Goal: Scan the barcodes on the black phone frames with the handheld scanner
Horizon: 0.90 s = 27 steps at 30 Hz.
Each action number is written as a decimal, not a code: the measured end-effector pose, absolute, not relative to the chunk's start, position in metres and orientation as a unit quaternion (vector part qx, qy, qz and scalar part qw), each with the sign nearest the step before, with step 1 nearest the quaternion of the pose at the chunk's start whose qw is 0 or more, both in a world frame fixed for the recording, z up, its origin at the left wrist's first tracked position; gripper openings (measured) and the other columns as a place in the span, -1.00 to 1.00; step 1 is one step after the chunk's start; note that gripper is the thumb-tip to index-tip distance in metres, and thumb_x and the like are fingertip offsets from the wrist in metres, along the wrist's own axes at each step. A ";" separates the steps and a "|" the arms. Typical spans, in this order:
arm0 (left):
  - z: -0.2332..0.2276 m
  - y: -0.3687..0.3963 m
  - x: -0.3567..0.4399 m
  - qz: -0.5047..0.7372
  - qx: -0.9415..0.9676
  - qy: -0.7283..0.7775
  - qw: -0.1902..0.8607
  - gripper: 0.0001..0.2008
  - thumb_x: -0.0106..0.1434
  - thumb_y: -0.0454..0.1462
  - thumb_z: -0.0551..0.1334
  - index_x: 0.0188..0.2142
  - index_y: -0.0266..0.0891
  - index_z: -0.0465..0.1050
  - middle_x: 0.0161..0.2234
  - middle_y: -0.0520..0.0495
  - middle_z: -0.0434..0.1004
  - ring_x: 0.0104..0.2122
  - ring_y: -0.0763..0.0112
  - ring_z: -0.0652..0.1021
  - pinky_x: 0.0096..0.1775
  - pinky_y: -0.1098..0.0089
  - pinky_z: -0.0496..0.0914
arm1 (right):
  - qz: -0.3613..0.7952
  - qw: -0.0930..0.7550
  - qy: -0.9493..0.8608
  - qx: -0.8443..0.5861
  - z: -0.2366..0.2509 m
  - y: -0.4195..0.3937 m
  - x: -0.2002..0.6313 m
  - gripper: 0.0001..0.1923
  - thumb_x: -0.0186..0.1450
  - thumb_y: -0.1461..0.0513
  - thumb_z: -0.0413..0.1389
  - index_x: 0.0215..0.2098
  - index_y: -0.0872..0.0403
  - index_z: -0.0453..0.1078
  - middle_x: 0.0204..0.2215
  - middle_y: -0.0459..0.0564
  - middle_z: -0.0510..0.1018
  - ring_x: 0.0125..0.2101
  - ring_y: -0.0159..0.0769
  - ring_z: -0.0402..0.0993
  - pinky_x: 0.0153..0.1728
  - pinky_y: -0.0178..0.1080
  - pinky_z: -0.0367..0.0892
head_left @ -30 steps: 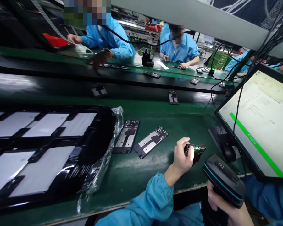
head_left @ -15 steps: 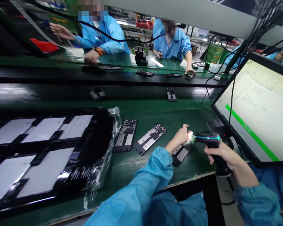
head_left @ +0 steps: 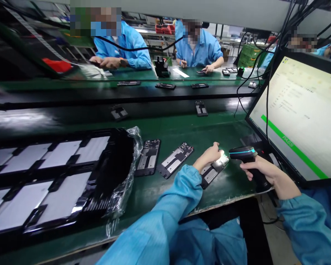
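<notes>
Closest to me, the right hand (head_left: pixel 257 170) is wrapped tight around the grip of a barcode scanner (head_left: pixel 244 154), nose aimed left at a phone frame (head_left: pixel 213 170) lying flat on the green bench (head_left: pixel 182 195) near the front edge. The left hand (head_left: pixel 211 154) has its fingers curled down on the frame's top end, pinning it, and there's a bright glare right where the scanner points, so I'd say this is the scanning step. Looks to me like the next thing needed is just a steady aim on the code and a glance at the monitor (head_left: pixel 300 117) on the right, which shows a green PASS bar. Two more frames (head_left: pixel 175 160) lie just left, then a black tray (head_left: pixel 57 173) of white panels in plastic wrap. Further back, loose frames sit on the conveyor (head_left: pixel 154 106), and people in blue coats work across it.
</notes>
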<state>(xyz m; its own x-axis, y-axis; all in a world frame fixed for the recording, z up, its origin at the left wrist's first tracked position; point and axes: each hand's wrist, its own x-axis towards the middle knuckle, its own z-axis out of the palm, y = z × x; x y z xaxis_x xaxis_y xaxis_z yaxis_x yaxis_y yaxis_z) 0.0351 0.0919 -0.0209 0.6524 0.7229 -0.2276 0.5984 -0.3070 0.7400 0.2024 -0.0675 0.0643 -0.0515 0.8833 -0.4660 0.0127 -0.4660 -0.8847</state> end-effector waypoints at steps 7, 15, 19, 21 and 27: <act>-0.024 0.093 0.035 0.072 0.815 0.405 0.409 -0.40 0.26 -0.18 0.06 0.23 -0.42 0.03 -0.14 -0.33 0.56 -0.18 0.09 0.57 -0.16 0.27 0.38 | 0.630 0.384 -0.370 -0.564 0.053 -0.069 0.203 -0.73 0.13 0.20 0.29 -0.28 0.15 0.36 -0.67 -0.22 0.32 -0.67 -0.46 0.23 -0.58 -0.30 0.33; -0.021 0.091 0.035 0.063 0.827 0.396 0.394 -0.36 0.26 -0.17 0.06 0.26 -0.40 -0.02 -0.04 -0.39 0.52 -0.11 0.04 0.56 -0.11 0.24 0.39 | 0.658 0.401 -0.344 -0.536 0.043 -0.069 0.205 -0.71 0.13 0.24 0.27 -0.22 0.14 0.34 -0.66 -0.21 0.34 -0.68 -0.48 0.22 -0.61 -0.32 0.34; -0.020 0.092 0.034 0.061 0.829 0.393 0.393 -0.36 0.26 -0.16 0.06 0.27 -0.40 -0.01 -0.08 -0.35 0.54 -0.13 0.07 0.57 -0.12 0.25 0.39 | 0.661 0.403 -0.338 -0.536 0.039 -0.068 0.206 -0.72 0.14 0.24 0.27 -0.22 0.13 0.34 -0.66 -0.22 0.33 -0.68 -0.48 0.23 -0.61 -0.33 0.34; -0.020 0.092 0.034 0.062 0.829 0.393 0.392 -0.34 0.25 -0.16 0.07 0.27 -0.39 -0.02 -0.09 -0.33 0.55 -0.13 0.08 0.57 -0.12 0.26 0.39 | 0.663 0.401 -0.336 -0.535 0.038 -0.067 0.206 -0.71 0.13 0.24 0.28 -0.22 0.13 0.35 -0.66 -0.22 0.34 -0.68 -0.47 0.23 -0.61 -0.33 0.34; -0.020 0.092 0.034 0.061 0.830 0.394 0.389 -0.33 0.24 -0.16 0.08 0.28 -0.38 -0.02 -0.06 -0.33 0.53 -0.13 0.10 0.57 -0.12 0.27 0.39 | 0.668 0.402 -0.334 -0.530 0.033 -0.068 0.209 -0.68 0.12 0.25 0.28 -0.18 0.14 0.36 -0.64 -0.21 0.35 -0.69 -0.47 0.24 -0.62 -0.32 0.34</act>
<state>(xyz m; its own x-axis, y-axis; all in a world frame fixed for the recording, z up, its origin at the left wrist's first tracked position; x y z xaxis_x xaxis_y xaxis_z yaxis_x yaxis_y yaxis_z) 0.0344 0.0923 -0.0203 0.6825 0.7015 -0.2052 0.6065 -0.3869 0.6946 0.2088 -0.0676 0.0326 -0.1140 0.8908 -0.4399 -0.1829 -0.4540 -0.8720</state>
